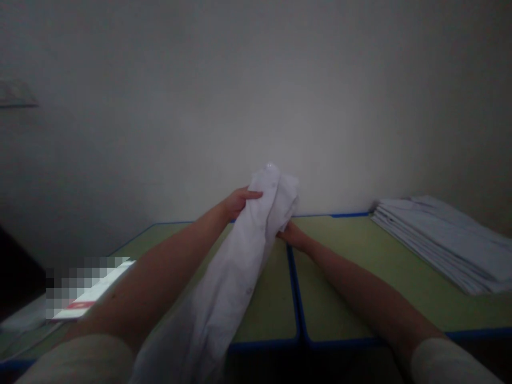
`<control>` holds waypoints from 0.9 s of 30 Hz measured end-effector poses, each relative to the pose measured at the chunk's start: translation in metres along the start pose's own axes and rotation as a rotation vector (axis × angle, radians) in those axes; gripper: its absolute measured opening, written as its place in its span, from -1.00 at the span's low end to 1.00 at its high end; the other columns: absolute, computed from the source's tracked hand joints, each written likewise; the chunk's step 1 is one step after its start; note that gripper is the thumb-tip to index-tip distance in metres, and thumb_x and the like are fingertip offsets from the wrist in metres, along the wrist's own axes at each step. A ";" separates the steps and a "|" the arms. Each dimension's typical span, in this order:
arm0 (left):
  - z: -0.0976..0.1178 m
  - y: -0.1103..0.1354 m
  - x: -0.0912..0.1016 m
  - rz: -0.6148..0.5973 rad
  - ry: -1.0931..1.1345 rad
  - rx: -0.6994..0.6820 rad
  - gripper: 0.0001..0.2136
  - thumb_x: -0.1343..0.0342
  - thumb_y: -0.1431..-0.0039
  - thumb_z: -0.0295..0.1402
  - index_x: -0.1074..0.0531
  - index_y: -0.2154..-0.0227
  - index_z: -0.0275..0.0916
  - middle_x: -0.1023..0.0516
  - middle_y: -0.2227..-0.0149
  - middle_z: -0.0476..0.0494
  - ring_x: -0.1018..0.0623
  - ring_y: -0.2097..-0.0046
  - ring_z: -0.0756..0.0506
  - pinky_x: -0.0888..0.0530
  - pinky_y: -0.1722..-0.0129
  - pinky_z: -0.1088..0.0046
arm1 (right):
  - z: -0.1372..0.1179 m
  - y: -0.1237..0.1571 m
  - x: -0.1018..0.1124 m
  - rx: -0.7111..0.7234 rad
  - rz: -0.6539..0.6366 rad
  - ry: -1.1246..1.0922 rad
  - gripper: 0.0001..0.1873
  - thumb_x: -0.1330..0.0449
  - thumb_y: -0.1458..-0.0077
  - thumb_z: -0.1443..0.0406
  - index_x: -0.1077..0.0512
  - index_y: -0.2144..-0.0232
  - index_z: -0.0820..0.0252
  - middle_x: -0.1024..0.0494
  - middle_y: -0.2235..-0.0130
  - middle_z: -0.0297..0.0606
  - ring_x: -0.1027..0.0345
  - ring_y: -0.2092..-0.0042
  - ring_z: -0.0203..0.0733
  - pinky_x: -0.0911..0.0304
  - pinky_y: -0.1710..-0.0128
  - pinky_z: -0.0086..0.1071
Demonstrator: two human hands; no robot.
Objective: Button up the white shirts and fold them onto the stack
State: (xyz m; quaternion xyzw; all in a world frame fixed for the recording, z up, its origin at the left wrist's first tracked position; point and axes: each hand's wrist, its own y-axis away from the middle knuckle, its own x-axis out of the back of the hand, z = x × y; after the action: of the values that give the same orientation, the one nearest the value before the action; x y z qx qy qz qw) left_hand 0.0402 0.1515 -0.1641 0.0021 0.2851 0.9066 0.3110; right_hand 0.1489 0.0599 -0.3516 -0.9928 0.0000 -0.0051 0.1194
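Note:
I hold a white garment [228, 277] bunched lengthwise; it runs from near the wall down over the table's front edge towards me. My left hand [239, 202] grips its upper end from the left, fingers wrapped over the cloth. My right hand [293, 234] is closed on the cloth's right side, a little lower. A small button shows on the fabric. Both forearms reach forward over the green table [344, 277].
Two green tabletops with blue edging meet at a seam [295, 298] under the garment. A stack of folded white garments [444, 240] lies at the right. A white card with a red stripe [90, 298] lies at the left. A pale wall stands close behind.

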 end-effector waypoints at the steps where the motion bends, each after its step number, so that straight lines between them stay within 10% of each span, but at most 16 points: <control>1: 0.004 0.002 -0.008 -0.018 -0.002 -0.027 -0.66 -0.01 -0.01 -0.57 -0.39 0.09 -0.46 -0.55 0.36 -0.39 -0.52 0.16 -0.36 -0.45 0.13 0.09 | -0.011 -0.004 0.000 0.031 0.042 -0.119 -0.35 -0.14 0.03 0.01 -0.21 -0.08 0.13 -0.31 -0.09 -0.20 -0.09 -0.15 -0.10 0.02 -0.15 -0.15; 13: 0.042 0.031 -0.050 -0.002 -0.055 -0.299 -0.68 -0.09 -0.01 -0.54 -0.40 0.11 -0.44 -0.55 0.28 -0.29 -0.46 0.05 -0.35 -0.42 0.08 0.11 | -0.108 -0.048 0.043 0.118 0.125 -0.760 -0.40 -0.28 0.17 0.15 -0.28 0.03 0.17 -0.47 0.08 -0.22 -0.32 0.02 -0.07 -0.21 -0.04 -0.14; 27: 0.158 0.076 -0.051 0.097 -0.880 -0.591 -0.45 -0.29 0.14 -0.31 -0.35 0.05 -0.41 -0.47 0.08 -0.20 -0.50 0.16 -0.10 -0.39 0.04 0.09 | -0.213 -0.049 0.156 0.335 0.366 -0.527 -0.48 -0.17 0.09 -0.04 -0.35 0.14 0.13 -0.50 0.20 -0.30 -0.31 0.05 -0.18 -0.25 0.06 -0.19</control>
State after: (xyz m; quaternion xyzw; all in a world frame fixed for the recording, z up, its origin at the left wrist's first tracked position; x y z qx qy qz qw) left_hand 0.0675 0.1552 0.0161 0.3080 -0.1403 0.8750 0.3462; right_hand 0.3024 0.0565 -0.1315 -0.9102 0.1463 0.2726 0.2754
